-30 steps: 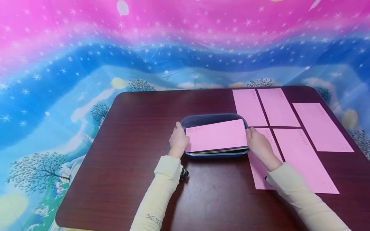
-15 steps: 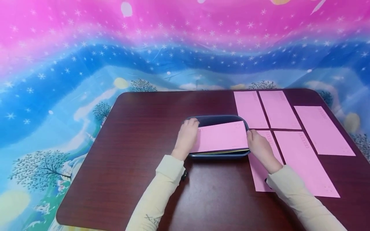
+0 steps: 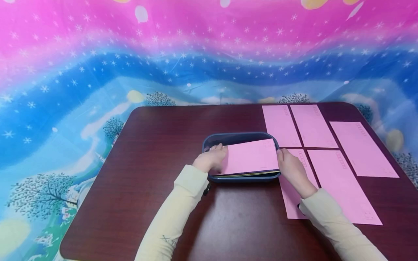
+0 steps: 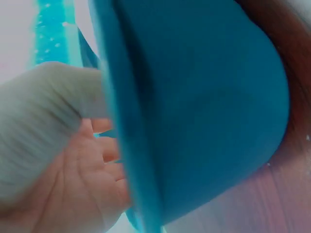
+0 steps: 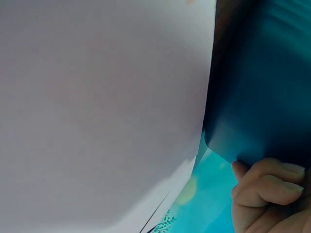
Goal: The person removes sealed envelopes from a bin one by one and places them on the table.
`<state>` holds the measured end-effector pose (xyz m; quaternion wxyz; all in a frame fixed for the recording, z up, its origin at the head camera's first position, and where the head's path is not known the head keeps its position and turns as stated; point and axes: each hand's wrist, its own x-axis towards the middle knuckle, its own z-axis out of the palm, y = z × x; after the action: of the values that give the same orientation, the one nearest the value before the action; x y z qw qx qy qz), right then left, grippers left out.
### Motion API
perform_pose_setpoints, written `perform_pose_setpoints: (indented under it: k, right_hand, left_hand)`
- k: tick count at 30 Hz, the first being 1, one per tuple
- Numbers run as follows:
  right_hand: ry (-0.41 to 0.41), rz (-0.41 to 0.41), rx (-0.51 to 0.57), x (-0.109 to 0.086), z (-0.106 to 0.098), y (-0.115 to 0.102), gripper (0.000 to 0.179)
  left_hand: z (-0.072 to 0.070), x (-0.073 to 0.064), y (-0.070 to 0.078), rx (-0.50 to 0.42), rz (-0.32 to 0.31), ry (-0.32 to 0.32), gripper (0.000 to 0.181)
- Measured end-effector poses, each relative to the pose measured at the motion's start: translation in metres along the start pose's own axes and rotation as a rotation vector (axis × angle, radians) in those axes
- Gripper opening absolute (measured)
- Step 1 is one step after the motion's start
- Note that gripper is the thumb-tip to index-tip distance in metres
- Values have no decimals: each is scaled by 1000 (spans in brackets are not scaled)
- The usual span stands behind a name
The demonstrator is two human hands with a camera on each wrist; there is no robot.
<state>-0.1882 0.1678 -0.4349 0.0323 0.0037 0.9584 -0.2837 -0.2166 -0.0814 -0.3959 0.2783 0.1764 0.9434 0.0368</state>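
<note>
A dark blue-grey plastic storage bin stands mid-table, with pink envelopes lying slanted on top in it. Dark and yellow edges show beneath the top envelope. My left hand reaches over the bin's left end, its fingers at the left part of the top envelope. In the left wrist view, that hand is blurred, with the fingers partly hidden behind the bin wall. My right hand grips the bin's right end; its curled fingers show against the bin in the right wrist view.
Several pink envelopes lie flat on the right side of the brown table, one of them apart at the far right. My right forearm passes over the near envelopes. A patterned cloth hangs behind the table.
My left hand has let go of the bin's left rim and moved right and inward over the top envelope. The right hand keeps its hold on the bin's right end.
</note>
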Motion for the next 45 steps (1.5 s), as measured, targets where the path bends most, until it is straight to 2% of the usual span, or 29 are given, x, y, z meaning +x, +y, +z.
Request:
perform_pose_setpoints:
  k: [5,11,15,19,26,29,31,34,37,41,45]
  right_hand:
    - [12,-2,-2,-1,0,0,46]
    - [11,2,-5,-2,0,-2,47]
    - [5,1,17,-1,0,-3,48]
    - [-36,15,82,2,1,0,51]
    - [-177,83,298,8,-2,8,59]
    - [-208,102,361,8,-3,10,58]
    - [-203,100,361,8,-3,10,57]
    - [-193,102,349,8,-3,11,57]
    - [-183,103,335,8,-2,10,57]
    - [-169,100,334,8,-2,10,53]
    - [-162,98,336,8,-3,10,52]
  left_hand:
    - [4,3,-3,2,7,-1,98]
    - [6,3,-7,-8,19,1,103]
    - [6,2,-8,-22,-10,-12,106]
    - [7,1,-8,-18,-22,1,107]
    - [8,0,-11,-7,29,120,115]
    - [7,3,-14,8,62,215,106]
    - [7,5,-16,28,68,293,96]
    - [5,6,-19,64,76,397,77]
    - [2,2,-22,83,90,463,52]
    - [-3,-8,-26,66,108,458,31]
    - [-7,-17,-32,45,115,398,35]
